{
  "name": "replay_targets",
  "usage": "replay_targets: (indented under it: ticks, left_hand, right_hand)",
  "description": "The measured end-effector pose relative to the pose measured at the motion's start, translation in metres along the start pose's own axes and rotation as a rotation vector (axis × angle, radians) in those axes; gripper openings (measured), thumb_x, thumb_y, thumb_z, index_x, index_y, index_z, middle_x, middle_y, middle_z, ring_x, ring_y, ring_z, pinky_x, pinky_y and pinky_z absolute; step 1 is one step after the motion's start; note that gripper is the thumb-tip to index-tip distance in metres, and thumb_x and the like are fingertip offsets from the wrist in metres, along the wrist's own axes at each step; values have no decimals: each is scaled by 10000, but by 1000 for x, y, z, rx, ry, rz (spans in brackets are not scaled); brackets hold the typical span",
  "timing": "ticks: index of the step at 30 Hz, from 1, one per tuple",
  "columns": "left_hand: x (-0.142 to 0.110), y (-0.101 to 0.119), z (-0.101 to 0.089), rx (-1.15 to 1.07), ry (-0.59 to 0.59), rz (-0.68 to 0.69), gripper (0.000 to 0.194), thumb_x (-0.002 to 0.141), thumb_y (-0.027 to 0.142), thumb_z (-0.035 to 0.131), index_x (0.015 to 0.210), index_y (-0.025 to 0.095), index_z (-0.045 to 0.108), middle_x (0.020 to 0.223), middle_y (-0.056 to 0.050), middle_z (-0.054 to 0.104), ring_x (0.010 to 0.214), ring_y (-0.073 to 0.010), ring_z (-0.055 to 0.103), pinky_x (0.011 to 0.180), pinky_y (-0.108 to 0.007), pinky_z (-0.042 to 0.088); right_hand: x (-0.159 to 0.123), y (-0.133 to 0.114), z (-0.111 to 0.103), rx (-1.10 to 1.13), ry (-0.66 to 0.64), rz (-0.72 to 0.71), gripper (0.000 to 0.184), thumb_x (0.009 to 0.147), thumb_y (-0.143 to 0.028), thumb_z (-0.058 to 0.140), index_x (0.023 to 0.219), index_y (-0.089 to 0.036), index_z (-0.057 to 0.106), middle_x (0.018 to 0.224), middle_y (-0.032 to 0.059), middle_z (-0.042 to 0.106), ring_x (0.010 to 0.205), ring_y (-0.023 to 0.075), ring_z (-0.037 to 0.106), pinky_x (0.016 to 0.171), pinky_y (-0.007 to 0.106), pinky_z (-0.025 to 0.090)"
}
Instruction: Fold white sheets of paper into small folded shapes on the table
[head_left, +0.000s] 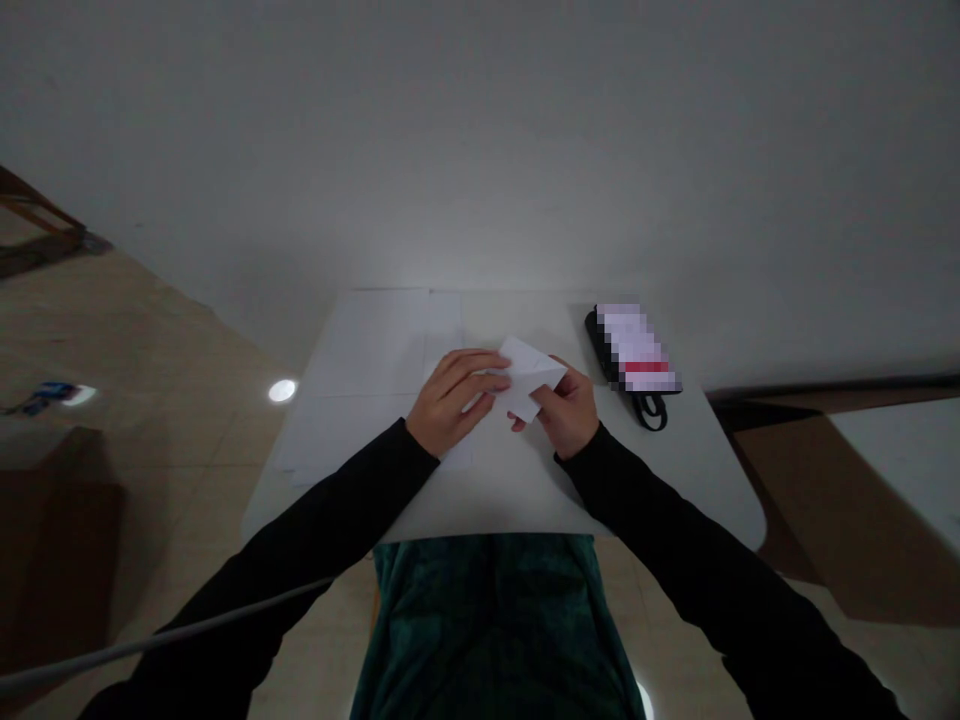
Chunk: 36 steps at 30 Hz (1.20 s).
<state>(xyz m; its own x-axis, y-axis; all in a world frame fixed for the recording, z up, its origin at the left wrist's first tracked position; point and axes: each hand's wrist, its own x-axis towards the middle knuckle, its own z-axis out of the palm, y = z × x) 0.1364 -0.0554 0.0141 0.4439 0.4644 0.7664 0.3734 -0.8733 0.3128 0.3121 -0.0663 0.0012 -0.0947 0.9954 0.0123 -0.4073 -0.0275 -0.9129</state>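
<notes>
A small folded piece of white paper is held up over the middle of the table, its corners pointing up, right and down. My left hand grips its left edge, fingertips on the near face; the thumb is partly hidden. On the right side, my right hand pinches the paper, thumb on the front and the other fingers mostly behind it. The paper's far face is out of sight.
White paper sheets lie on the left of the white table. At the back right rests a phone with a lit, blurred screen on a black case with a strap. A cable crosses my left sleeve. Cardboard stands right of the table.
</notes>
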Motion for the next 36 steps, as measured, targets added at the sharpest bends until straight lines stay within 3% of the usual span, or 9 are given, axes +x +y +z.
replay_targets:
  ticks: [4, 10, 14, 16, 20, 24, 28, 32, 36]
  left_hand:
    - [2, 1, 0, 12, -49, 38, 299, 848, 142, 592, 1136, 222, 605, 1161, -74, 665, 1176, -220, 562, 972, -429, 451]
    - [1, 5, 0, -40, -82, 60, 318, 849, 153, 614, 1149, 259, 620, 1125, -52, 689, 1119, -190, 604, 952, -408, 475]
    - [0, 7, 6, -208, 69, -258, 139, 851, 230, 625, 970, 238, 695, 1345, -85, 544, 1225, -228, 526, 967, -434, 483]
    - [0, 7, 9, -374, 147, -486, 134, 825, 314, 656, 886, 201, 696, 1399, -104, 486, 1193, -250, 552, 915, -421, 518]
    - [1, 2, 13, -647, 208, -822, 229, 749, 353, 726, 848, 154, 669, 1041, -103, 696, 880, -196, 673, 747, -329, 553]
    - [1, -4, 13, -692, 296, -938, 350, 689, 319, 774, 956, 179, 596, 669, 18, 650, 582, -108, 605, 591, -238, 492]
    - [1, -3, 13, -559, 239, -840, 562, 709, 320, 755, 1173, 241, 448, 877, -6, 660, 747, -131, 636, 679, -264, 494]
    - [4, 4, 4, -3, 133, -529, 660, 712, 380, 756, 1278, 257, 441, 1312, -112, 528, 1075, -234, 548, 825, -371, 463]
    - [5, 3, -7, 309, -52, -201, 576, 797, 336, 689, 1327, 253, 478, 1221, -94, 619, 1052, -255, 529, 905, -418, 387]
  right_hand:
    - [3, 3, 0, 55, -55, 27, 353, 639, -411, 779, 879, -210, 616, 778, 1, 711, 668, 187, 697, 540, 315, 608]
    - [6, 10, -4, -137, -107, -117, 397, 595, -369, 812, 911, -205, 637, 865, 20, 710, 800, 210, 688, 693, 351, 593]
    - [2, -1, -1, -246, -58, -230, 706, 651, -356, 787, 1274, -288, 461, 937, 14, 689, 767, 177, 664, 658, 320, 572]
    - [1, -5, 1, -273, -44, -275, 612, 694, -353, 759, 1239, -306, 485, 921, 7, 678, 739, 164, 649, 614, 302, 560]
    - [3, -5, 0, -333, -32, -279, 186, 749, -399, 704, 793, -228, 645, 768, 1, 662, 651, 142, 623, 561, 295, 548]
    - [3, -1, -2, -291, 20, -261, 391, 701, -360, 748, 1044, -258, 593, 771, -18, 688, 633, 137, 642, 540, 280, 549]
    - [-1, -3, -3, -477, 88, -438, 401, 725, -263, 715, 1099, -255, 573, 827, -6, 699, 664, 129, 645, 548, 251, 522]
    - [-4, -8, -6, -787, 119, -709, 303, 780, -182, 608, 1069, -268, 642, 895, 10, 672, 652, 118, 586, 552, 264, 494]
    - [-2, -8, -11, -962, 12, -878, 287, 811, -140, 568, 1040, -264, 687, 745, 17, 581, 664, 151, 548, 586, 308, 483]
